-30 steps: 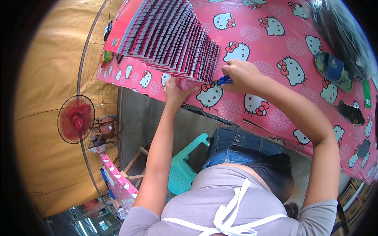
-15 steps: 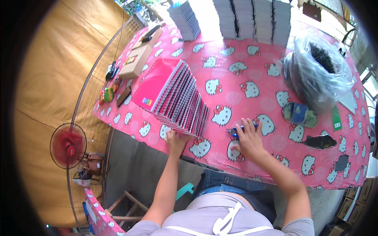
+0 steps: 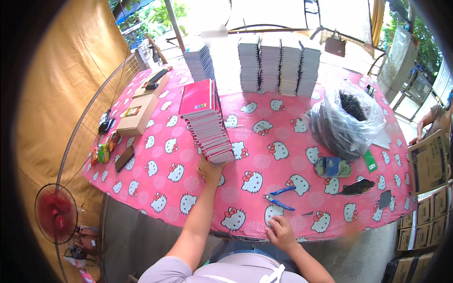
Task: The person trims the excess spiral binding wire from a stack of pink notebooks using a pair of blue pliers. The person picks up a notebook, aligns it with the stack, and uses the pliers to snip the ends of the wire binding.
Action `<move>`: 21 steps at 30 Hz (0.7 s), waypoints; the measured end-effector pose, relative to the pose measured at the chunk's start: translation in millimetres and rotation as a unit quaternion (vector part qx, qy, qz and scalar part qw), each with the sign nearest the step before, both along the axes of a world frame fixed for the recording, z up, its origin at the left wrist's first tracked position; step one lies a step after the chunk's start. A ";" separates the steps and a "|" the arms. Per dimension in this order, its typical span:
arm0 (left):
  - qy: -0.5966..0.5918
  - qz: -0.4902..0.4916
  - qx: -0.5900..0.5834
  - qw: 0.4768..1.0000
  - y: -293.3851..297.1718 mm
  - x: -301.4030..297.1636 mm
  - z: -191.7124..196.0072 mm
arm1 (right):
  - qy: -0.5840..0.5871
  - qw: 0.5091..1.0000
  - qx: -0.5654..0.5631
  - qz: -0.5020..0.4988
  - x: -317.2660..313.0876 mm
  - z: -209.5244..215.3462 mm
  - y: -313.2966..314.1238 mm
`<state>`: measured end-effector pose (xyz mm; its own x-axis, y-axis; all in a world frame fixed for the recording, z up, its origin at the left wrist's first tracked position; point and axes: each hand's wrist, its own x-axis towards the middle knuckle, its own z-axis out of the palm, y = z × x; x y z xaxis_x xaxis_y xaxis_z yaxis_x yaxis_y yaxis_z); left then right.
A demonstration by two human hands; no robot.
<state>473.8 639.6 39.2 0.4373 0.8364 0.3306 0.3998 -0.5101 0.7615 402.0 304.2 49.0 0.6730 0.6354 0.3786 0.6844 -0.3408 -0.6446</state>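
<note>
**Right hand off the pliers, left hand staying at the notebook row**

I'm seeing the right hand (image 3: 281, 232) pulling back: half a second ago it was resting on the blue-handled pliers (image 3: 279, 197), and now it is sitting at the near edge of the counter (image 3: 155, 188), fingers loosely curled and clamped on nothing that I can see. The pliers are lying free on the pink cat-print cloth, just beyond that hand, handles spread. The left hand (image 3: 209, 168) is keeping its place against the near end of the fanned row of pink spiral notebooks (image 3: 207, 122), palm down, fingers touching the lowest covers; whether it is gripping one or only pressing I cannot tell. The head is also lifting, so more of the counter is coming into view than a second ago. My read: the tool step is pausing and the work is shifting to the notebooks, which are staying stacked in a slanting row running from mid-counter toward the left hand.

Around them: four tall stacks of bound books (image 3: 279, 66) are standing along the far edge, with another leaning stack (image 3: 199, 61) to their left. A clear plastic bag (image 3: 347, 118) holding dark coils is sitting to the right, well apart from both hands. A cardboard box (image 3: 137, 114) is lying on the left side, a red fan (image 3: 55, 213) is standing below the counter's left end, and cartons (image 3: 427, 162) are piling up at far right.

Nothing is blocking the left hand. Between the right hand and the notebooks only the pliers are lying in the way.
</note>
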 end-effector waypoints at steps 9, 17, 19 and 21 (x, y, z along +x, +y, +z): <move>-0.136 -0.156 -0.031 0.978 114.5 85.3 -4.1 | -0.032 0.992 -0.025 -0.120 -6.9 -2.5 19.5; -0.151 -0.256 0.029 0.954 148.5 210.3 -44.4 | -0.041 0.978 -0.054 -0.199 -12.6 -0.5 6.9; -0.039 -0.233 -0.019 0.971 206.1 228.9 -63.3 | -0.065 0.986 -0.042 -0.148 -2.9 -12.3 13.3; -0.026 -0.246 0.003 0.969 225.6 264.6 -69.7 | -0.074 0.987 -0.042 -0.135 5.2 -16.6 16.5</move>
